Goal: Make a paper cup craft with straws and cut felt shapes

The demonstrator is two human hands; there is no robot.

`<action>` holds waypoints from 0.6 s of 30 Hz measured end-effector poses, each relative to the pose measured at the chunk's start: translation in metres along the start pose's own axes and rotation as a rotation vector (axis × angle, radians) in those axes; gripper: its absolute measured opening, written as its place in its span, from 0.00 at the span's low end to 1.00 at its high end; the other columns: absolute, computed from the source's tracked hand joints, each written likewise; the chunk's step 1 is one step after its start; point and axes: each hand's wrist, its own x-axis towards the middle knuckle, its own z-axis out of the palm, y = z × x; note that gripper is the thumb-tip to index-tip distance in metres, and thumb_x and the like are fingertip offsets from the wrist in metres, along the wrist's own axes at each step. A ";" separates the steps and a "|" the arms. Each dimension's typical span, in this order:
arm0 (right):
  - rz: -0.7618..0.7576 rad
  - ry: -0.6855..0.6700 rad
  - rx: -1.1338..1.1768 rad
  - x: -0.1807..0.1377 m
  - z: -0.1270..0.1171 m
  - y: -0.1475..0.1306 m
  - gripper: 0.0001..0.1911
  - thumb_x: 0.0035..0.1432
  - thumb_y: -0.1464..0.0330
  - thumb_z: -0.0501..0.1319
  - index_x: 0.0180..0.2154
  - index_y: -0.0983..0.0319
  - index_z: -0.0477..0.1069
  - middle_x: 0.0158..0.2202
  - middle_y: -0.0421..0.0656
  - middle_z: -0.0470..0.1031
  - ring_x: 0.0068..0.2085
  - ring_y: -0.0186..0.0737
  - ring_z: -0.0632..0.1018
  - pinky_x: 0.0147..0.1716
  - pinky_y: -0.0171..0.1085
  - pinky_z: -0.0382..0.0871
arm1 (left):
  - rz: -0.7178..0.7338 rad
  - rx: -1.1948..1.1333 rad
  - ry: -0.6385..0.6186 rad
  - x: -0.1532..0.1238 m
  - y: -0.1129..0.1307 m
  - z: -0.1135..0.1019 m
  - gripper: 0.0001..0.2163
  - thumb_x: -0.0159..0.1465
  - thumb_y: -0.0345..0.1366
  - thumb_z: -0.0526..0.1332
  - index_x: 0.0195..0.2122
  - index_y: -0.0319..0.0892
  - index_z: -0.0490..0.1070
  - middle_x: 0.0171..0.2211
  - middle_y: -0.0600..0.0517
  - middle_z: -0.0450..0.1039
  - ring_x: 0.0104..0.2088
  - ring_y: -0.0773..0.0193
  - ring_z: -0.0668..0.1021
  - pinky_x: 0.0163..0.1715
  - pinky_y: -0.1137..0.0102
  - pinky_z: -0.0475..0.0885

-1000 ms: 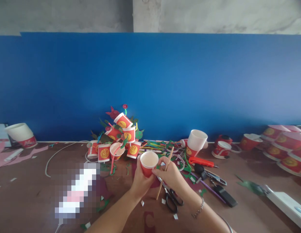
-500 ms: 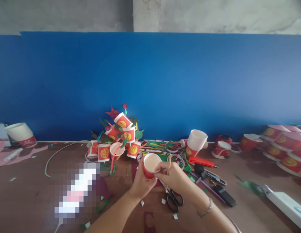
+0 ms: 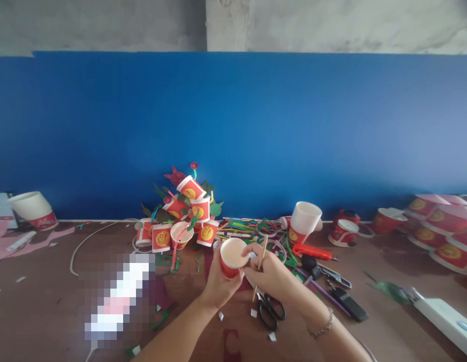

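Observation:
My left hand [image 3: 217, 282] is wrapped round a small red paper cup [image 3: 233, 256] with a white inside, held a little above the brown table [image 3: 48, 301]. My right hand [image 3: 269, 274] is closed on a thin wooden stick [image 3: 261, 259], its fingertips touching the cup's rim. The stick stands nearly upright, its lower end showing below the hand. Just behind the cup stands a pile of red cups [image 3: 184, 213] with green paper leaves and straws.
Black scissors [image 3: 270, 310] lie under my right wrist. A red box cutter [image 3: 312, 250], keys [image 3: 323, 271], a black fob [image 3: 348, 303], coloured straws [image 3: 241, 226], a stack of white cups [image 3: 304, 220] and red bowls [image 3: 440, 221] lie to the right. A white power strip [image 3: 444, 317] sits at the far right.
My right hand has closed in on the cup's rim and turned the stick from slanted to nearly upright. The cup has tipped slightly and stayed in my left hand.

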 end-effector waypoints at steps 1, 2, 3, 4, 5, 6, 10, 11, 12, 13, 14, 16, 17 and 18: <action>0.018 -0.007 0.066 0.000 -0.003 -0.001 0.11 0.50 0.73 0.56 0.39 0.61 0.63 0.16 0.29 0.60 0.18 0.28 0.60 0.19 0.29 0.53 | -0.009 0.004 0.019 0.000 0.000 0.000 0.32 0.53 0.32 0.64 0.58 0.42 0.53 0.51 0.41 0.68 0.49 0.55 0.74 0.51 0.58 0.68; 0.037 -0.018 0.133 0.000 -0.006 -0.002 0.11 0.51 0.72 0.56 0.40 0.61 0.62 0.19 0.31 0.65 0.18 0.28 0.62 0.18 0.29 0.54 | -0.017 0.009 0.035 0.001 0.001 0.001 0.31 0.53 0.32 0.64 0.57 0.42 0.53 0.51 0.40 0.68 0.48 0.55 0.74 0.50 0.58 0.69; 0.055 -0.031 0.195 0.000 -0.010 -0.003 0.11 0.52 0.71 0.55 0.40 0.61 0.60 0.22 0.34 0.70 0.18 0.28 0.64 0.18 0.29 0.56 | -0.024 0.010 0.045 0.001 0.001 0.001 0.31 0.53 0.32 0.64 0.57 0.42 0.54 0.50 0.41 0.69 0.47 0.55 0.75 0.49 0.58 0.70; 0.068 -0.041 0.247 0.000 -0.014 -0.004 0.10 0.53 0.69 0.55 0.39 0.61 0.60 0.25 0.37 0.73 0.18 0.29 0.67 0.18 0.29 0.59 | -0.026 0.011 0.050 0.002 0.001 0.002 0.30 0.53 0.32 0.64 0.56 0.42 0.55 0.48 0.41 0.71 0.46 0.55 0.76 0.48 0.59 0.70; 0.075 -0.041 0.291 0.001 -0.019 -0.005 0.10 0.54 0.67 0.56 0.39 0.61 0.60 0.28 0.40 0.75 0.19 0.29 0.69 0.19 0.30 0.62 | -0.026 0.014 0.052 0.002 0.002 0.002 0.29 0.53 0.32 0.65 0.55 0.42 0.57 0.46 0.42 0.72 0.45 0.55 0.76 0.47 0.59 0.71; 0.081 -0.027 0.325 0.001 -0.023 -0.007 0.12 0.54 0.65 0.57 0.39 0.62 0.60 0.30 0.42 0.76 0.21 0.31 0.72 0.20 0.31 0.65 | -0.025 0.020 0.055 0.002 0.002 0.002 0.27 0.53 0.33 0.65 0.54 0.42 0.58 0.45 0.43 0.72 0.44 0.56 0.76 0.47 0.60 0.71; 0.134 0.002 0.363 -0.002 -0.036 -0.013 0.19 0.55 0.56 0.57 0.42 0.64 0.64 0.27 0.44 0.78 0.16 0.31 0.70 0.13 0.29 0.60 | -0.015 0.063 0.071 0.004 0.004 0.001 0.26 0.52 0.33 0.66 0.52 0.42 0.60 0.46 0.44 0.72 0.46 0.56 0.76 0.50 0.60 0.69; 0.157 -0.029 0.338 -0.003 -0.038 -0.015 0.20 0.57 0.55 0.55 0.41 0.65 0.66 0.22 0.42 0.77 0.13 0.29 0.67 0.11 0.28 0.56 | -0.011 0.065 0.069 0.004 0.004 0.001 0.26 0.52 0.33 0.66 0.52 0.42 0.59 0.46 0.44 0.72 0.46 0.56 0.76 0.50 0.60 0.69; 0.184 -0.078 0.308 -0.005 -0.039 -0.016 0.20 0.58 0.55 0.53 0.40 0.65 0.68 0.17 0.40 0.74 0.11 0.27 0.62 0.09 0.27 0.51 | -0.007 0.063 0.062 0.004 0.004 0.001 0.26 0.53 0.33 0.65 0.52 0.42 0.59 0.45 0.44 0.72 0.45 0.56 0.76 0.50 0.60 0.69; 0.213 -0.140 0.285 -0.007 -0.040 -0.018 0.21 0.60 0.55 0.51 0.38 0.66 0.70 0.13 0.38 0.70 0.09 0.26 0.58 0.09 0.27 0.47 | -0.002 0.058 0.054 0.004 0.004 0.001 0.25 0.53 0.33 0.65 0.52 0.42 0.59 0.45 0.44 0.72 0.45 0.56 0.77 0.49 0.60 0.70; 0.241 -0.208 0.279 -0.009 -0.040 -0.019 0.22 0.61 0.55 0.50 0.36 0.66 0.72 0.10 0.36 0.67 0.08 0.26 0.55 0.08 0.27 0.44 | 0.002 0.054 0.046 0.003 0.003 0.001 0.24 0.54 0.32 0.65 0.51 0.42 0.59 0.45 0.44 0.73 0.44 0.57 0.77 0.48 0.60 0.70; 0.265 -0.324 0.323 -0.011 -0.039 -0.019 0.21 0.61 0.57 0.51 0.31 0.66 0.74 0.09 0.35 0.63 0.09 0.24 0.53 0.09 0.28 0.41 | 0.004 0.050 0.037 0.003 0.002 0.001 0.25 0.54 0.32 0.64 0.53 0.42 0.58 0.44 0.44 0.73 0.44 0.57 0.77 0.48 0.60 0.71; 0.262 -0.369 0.363 -0.011 -0.038 -0.018 0.21 0.60 0.58 0.52 0.30 0.66 0.75 0.09 0.35 0.63 0.09 0.24 0.53 0.09 0.28 0.41 | 0.005 0.052 0.036 0.003 0.001 0.001 0.26 0.54 0.32 0.64 0.54 0.42 0.58 0.45 0.44 0.73 0.44 0.57 0.77 0.48 0.60 0.70; 0.252 -0.401 0.400 -0.011 -0.037 -0.017 0.20 0.60 0.60 0.52 0.28 0.66 0.76 0.10 0.36 0.63 0.09 0.24 0.53 0.09 0.28 0.42 | 0.008 0.058 0.043 0.003 0.001 0.001 0.27 0.54 0.32 0.64 0.54 0.42 0.57 0.46 0.43 0.72 0.45 0.56 0.77 0.49 0.60 0.70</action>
